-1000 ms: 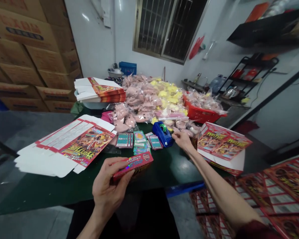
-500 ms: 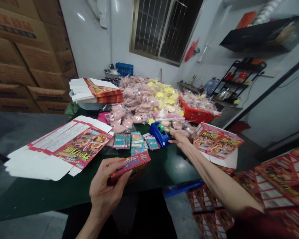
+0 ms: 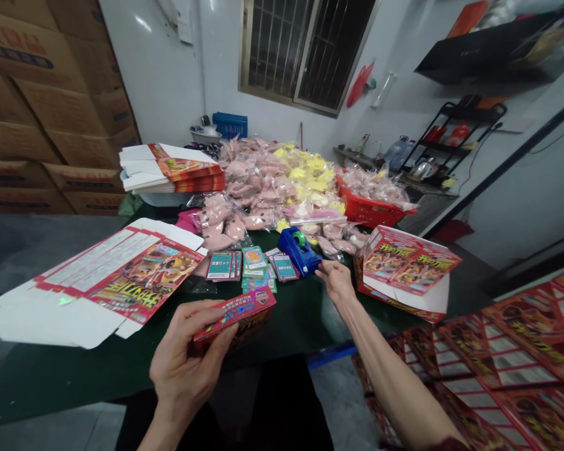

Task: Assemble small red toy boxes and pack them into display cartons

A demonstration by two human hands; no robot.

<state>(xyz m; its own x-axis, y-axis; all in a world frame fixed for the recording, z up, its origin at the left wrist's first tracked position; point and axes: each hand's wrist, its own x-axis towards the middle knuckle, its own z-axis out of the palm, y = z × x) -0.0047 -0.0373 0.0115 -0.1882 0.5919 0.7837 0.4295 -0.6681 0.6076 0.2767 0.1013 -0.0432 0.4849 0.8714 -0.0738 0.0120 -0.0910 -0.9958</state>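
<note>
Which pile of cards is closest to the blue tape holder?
The right-hand pile: it lies right beside the blue tape holder. The middle pile and the left-hand pile both lie farther away.

Brown cardboard cartons (image 3: 51,103) printed with red characters stand stacked on the far left. The far wall (image 3: 220,69) has a metal-framed window (image 3: 305,53) with bars, and a red bag (image 3: 359,86) hangs just right of it. Toward the far left, a blue basket (image 3: 230,126) sits beside a pale basin (image 3: 205,136). At far right, clear bottles (image 3: 397,153) and a shiny kettle (image 3: 423,168) stand near a black rack (image 3: 474,114) with red items; higher up is a bulky black unit (image 3: 479,58).
</note>
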